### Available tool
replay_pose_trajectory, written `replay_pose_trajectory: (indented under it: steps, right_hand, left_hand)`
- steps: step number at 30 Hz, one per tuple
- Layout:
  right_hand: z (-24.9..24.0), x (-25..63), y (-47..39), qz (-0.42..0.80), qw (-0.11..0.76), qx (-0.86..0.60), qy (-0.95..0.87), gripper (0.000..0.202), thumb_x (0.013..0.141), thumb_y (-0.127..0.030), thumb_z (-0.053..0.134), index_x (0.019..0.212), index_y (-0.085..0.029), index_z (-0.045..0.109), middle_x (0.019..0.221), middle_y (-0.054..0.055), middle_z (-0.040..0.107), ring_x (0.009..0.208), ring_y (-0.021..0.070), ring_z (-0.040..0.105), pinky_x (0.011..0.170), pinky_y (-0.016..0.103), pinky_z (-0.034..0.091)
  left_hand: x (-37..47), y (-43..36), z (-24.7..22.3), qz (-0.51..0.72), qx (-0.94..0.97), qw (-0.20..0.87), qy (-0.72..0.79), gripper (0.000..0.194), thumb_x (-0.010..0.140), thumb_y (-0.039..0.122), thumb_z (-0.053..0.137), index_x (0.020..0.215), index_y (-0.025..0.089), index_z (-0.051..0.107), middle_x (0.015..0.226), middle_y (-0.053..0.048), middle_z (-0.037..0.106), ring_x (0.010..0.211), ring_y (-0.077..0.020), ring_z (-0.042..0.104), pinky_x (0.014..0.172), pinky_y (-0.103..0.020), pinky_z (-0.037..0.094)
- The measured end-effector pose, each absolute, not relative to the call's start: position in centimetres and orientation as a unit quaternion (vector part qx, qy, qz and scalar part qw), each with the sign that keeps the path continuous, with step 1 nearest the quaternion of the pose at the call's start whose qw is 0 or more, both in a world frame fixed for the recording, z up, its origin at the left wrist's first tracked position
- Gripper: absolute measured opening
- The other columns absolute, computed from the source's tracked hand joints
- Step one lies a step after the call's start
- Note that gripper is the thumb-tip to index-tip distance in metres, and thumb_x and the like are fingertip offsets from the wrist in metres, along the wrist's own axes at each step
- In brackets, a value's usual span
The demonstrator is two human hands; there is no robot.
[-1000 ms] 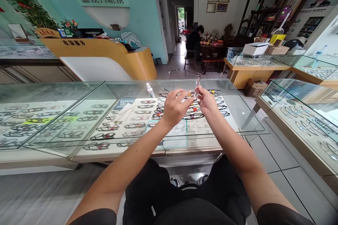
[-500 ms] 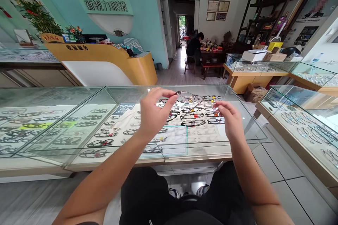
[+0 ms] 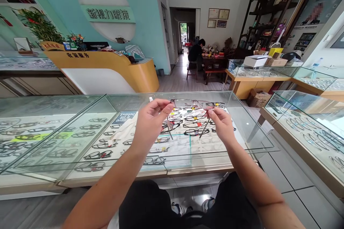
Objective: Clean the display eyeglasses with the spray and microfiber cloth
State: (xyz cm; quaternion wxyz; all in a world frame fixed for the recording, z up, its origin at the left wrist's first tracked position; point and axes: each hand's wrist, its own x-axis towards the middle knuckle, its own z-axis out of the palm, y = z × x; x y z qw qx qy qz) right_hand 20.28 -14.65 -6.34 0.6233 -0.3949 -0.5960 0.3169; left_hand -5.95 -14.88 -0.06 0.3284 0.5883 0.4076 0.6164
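Both of my hands hold a thin-rimmed pair of glasses [image 3: 191,105] up over the glass display counter [image 3: 242,128]. My left hand [image 3: 150,123] pinches the left end of the frame. My right hand [image 3: 221,124] pinches the right end. The lenses face away from me and both temples hang down toward me. A small tag dangles from the left side. Under the counter glass lie several rows of spectacle frames [image 3: 107,139]. A small white bottle [image 3: 151,99] peeks out behind my left hand.
Another glass case [image 3: 40,121] adjoins on the left, and more cases [image 3: 309,118] stand on the right. A yellow reception desk [image 3: 113,66] is behind the counter. A person [image 3: 195,52] sits at a far table. A cardboard box [image 3: 258,96] rests on the floor.
The glasses turned from edge-on in front of me to held level between both hands, front facing away, temples now hanging down. My hands moved apart. The camera tilted slightly downward.
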Motion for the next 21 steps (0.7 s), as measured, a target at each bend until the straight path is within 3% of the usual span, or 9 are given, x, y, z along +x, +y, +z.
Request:
replay_pose_trajectory:
  steps: [5, 9, 15, 21]
  right_hand:
    - [-2.6, 20.6, -13.4, 0.137, 0.707, -0.348, -0.600, 0.023, 0.104, -0.038, 0.072, 0.125, -0.029, 0.072, 0.083, -0.003, 0.070, 0.082, 0.0177, 0.069, 0.080, 0.036, 0.054]
    - [1.2, 20.7, -10.8, -0.020, 0.738, -0.320, -0.594, 0.017, 0.102, -0.029, 0.074, 0.119, -0.027, 0.075, 0.094, 0.000, 0.076, 0.085, 0.0165, 0.072, 0.077, 0.034, 0.055]
    - [5.7, 19.8, -7.7, -0.126, 0.770, -0.277, -0.560, 0.014, 0.104, -0.027, 0.072, 0.114, -0.025, 0.081, 0.103, 0.003, 0.083, 0.085, 0.0157, 0.075, 0.079, 0.035, 0.062]
    - [5.9, 18.9, -6.7, -0.169, 0.749, -0.329, -0.550, 0.022, 0.108, -0.032, 0.064, 0.121, -0.035, 0.082, 0.112, 0.002, 0.085, 0.101, 0.0212, 0.081, 0.091, 0.044, 0.071]
  left_hand:
    - [-5.3, -11.5, 1.7, 0.665, 0.604, 0.274, 0.343, 0.030, 0.087, 0.045, 0.093, 0.106, 0.025, 0.082, 0.092, -0.003, 0.078, 0.089, -0.0165, 0.075, 0.086, -0.031, 0.061]
    - [-3.6, -7.9, 4.0, 0.720, 0.609, 0.196, 0.267, 0.016, 0.091, 0.033, 0.088, 0.102, 0.024, 0.081, 0.094, -0.003, 0.080, 0.089, -0.0150, 0.076, 0.087, -0.031, 0.061]
    - [-1.5, -4.7, 6.1, 0.795, 0.563, -0.014, 0.223, 0.010, 0.098, 0.028, 0.082, 0.106, 0.021, 0.083, 0.100, -0.004, 0.082, 0.092, -0.0171, 0.078, 0.089, -0.037, 0.064]
    - [-1.6, -4.4, 5.2, 0.748, 0.597, -0.061, 0.283, 0.027, 0.100, 0.028, 0.074, 0.127, 0.023, 0.077, 0.120, -0.008, 0.081, 0.110, -0.0227, 0.080, 0.095, -0.041, 0.064]
